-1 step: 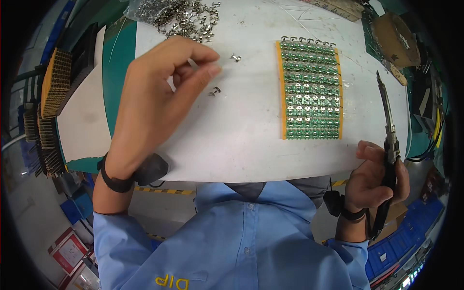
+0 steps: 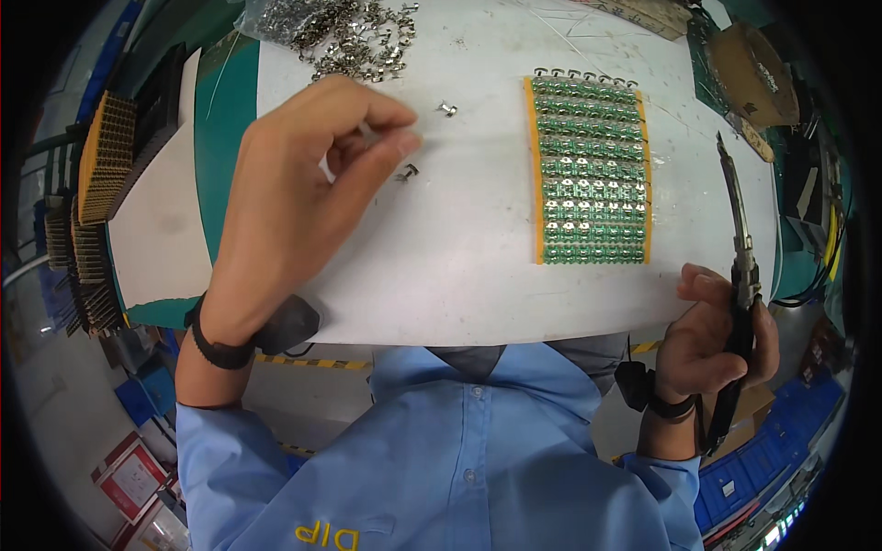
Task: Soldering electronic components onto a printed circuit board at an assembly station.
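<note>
My left hand is over the white work surface with thumb and forefinger drawn into a pinch. Whatever may be between those fingertips is too small or hidden to make out. Just beyond the fingertips lies a small shiny metal clip; another metal piece lies nearer, below the thumb. On the right, my right hand grips a soldering iron by its black handle, its slim tip pointing away from me. Between the hands lies a green circuit board panel with yellow side strips and rows of metal clips.
A heap of loose metal clips spills from a clear plastic bag at the far left. Brown stained holder stands far right. Stacked boards stand at left. Black cables hang at the right edge.
My left hand has shifted very slightly, its thumb tip a little lower. The right hand, soldering iron and panel look the same.
</note>
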`<control>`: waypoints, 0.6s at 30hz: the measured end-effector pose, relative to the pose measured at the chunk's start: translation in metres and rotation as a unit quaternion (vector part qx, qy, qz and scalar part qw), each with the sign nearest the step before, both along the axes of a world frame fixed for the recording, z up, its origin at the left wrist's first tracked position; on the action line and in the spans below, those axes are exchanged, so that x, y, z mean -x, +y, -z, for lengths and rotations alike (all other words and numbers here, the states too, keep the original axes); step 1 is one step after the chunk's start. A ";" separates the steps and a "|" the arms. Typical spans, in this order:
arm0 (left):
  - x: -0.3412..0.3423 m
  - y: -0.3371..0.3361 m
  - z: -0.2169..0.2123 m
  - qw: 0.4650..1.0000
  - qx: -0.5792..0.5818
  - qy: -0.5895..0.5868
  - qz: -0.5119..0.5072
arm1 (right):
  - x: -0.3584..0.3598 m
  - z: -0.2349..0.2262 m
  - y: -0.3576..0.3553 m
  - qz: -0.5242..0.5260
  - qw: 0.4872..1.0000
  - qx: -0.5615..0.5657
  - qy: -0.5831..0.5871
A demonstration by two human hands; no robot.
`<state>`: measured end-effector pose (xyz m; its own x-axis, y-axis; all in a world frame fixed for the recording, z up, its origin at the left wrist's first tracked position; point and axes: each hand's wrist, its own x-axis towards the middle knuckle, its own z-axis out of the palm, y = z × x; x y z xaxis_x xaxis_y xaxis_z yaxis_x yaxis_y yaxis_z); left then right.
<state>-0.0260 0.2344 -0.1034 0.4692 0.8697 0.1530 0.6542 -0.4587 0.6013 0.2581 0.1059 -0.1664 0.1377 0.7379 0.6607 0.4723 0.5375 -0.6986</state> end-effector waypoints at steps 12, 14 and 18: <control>-0.021 -0.020 -0.007 0.968 0.199 -0.149 -0.028 | 0.019 -0.023 0.000 -0.051 0.996 0.065 -0.043; -0.038 -0.038 -0.012 0.891 0.345 -0.288 -0.060 | 0.042 -0.025 0.006 -0.085 0.994 0.023 -0.072; -0.068 -0.071 -0.008 0.775 0.460 -0.428 -0.069 | 0.066 -0.028 0.009 -0.076 0.996 -0.016 0.033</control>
